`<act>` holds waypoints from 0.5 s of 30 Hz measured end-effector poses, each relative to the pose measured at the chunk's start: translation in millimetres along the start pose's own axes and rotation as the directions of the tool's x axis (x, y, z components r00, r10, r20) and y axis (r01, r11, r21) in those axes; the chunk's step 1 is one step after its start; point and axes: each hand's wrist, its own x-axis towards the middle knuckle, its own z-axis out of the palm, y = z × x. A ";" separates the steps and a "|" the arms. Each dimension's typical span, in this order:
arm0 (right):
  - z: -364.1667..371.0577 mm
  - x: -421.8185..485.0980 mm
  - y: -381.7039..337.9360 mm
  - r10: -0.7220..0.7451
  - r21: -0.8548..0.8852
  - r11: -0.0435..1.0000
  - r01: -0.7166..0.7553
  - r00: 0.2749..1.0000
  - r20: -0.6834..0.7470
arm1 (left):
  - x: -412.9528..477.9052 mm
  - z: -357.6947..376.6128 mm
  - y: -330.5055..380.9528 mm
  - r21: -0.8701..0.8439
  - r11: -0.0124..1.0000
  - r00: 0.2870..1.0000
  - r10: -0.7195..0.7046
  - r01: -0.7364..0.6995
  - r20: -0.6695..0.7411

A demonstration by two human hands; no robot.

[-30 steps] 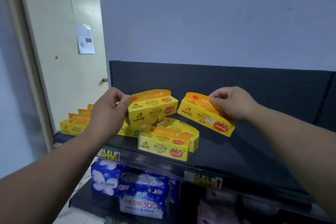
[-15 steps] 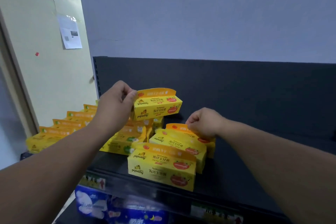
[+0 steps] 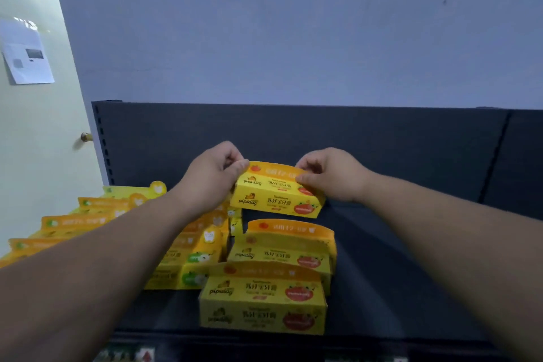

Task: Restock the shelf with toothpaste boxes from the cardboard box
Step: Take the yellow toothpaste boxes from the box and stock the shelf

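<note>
**Fingers pinching one box at both ends, over the back of the row**

Fingers (image 3: 239, 166) of the left hand (image 3: 211, 179) pinched the top left corner of a yellow toothpaste box (image 3: 273, 197). The right hand (image 3: 332, 176) gripped the right end, thumb on the front face, other fingers curled behind the orange header flap. The box was in the air, roughly level, print facing the wearer, above the black shelf (image 3: 396, 273) and near the back panel (image 3: 323, 132).

Below and in front of it, two boxes of the same red-badge print stood in a line: the middle box (image 3: 282, 247), then the front box (image 3: 261, 303) near the shelf lip. Green-label boxes (image 3: 191, 258) sat just beside that line on the left. More yellow boxes (image 3: 73, 220) ran on further left. The cardboard box was not in view.

Judgement: the step in hand looked like seating this box third in line, behind the middle box. To do it well:
- Lower it base first with both ends level, so it clears the middle box's raised flap.
- Keep its face parallel to the two ahead.
- Match its left edge to theirs, so it does not crowd the green-label boxes.
- Keep the pinch light: the carton looked thin, and a creased flap would show on display.
- Let go only once the base sits flat.
</note>
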 end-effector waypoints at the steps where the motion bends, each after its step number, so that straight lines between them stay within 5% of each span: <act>1: 1.8 -1.0 0.3 0.016 -0.046 0.999 -0.017 0.999 -0.029 | 1.8 4.0 -1.2 0.011 1.000 1.000 -0.001 0.001 0.021; 6: 10.8 -2.4 6.9 0.125 -0.140 0.980 -0.143 0.984 -0.129 | 12.2 17.2 -8.8 0.056 0.998 0.992 -0.032 0.025 0.125; 12: 40.2 -4.0 10.3 0.262 -0.288 0.933 -0.217 0.957 0.127 | 11.5 22.9 -5.1 0.100 0.995 0.981 -0.003 -0.017 0.192; 15: 46.2 -9.8 9.1 0.291 -0.256 0.933 -0.254 0.950 0.115 | 14.3 28.2 -1.0 0.119 0.992 0.981 0.027 -0.050 0.191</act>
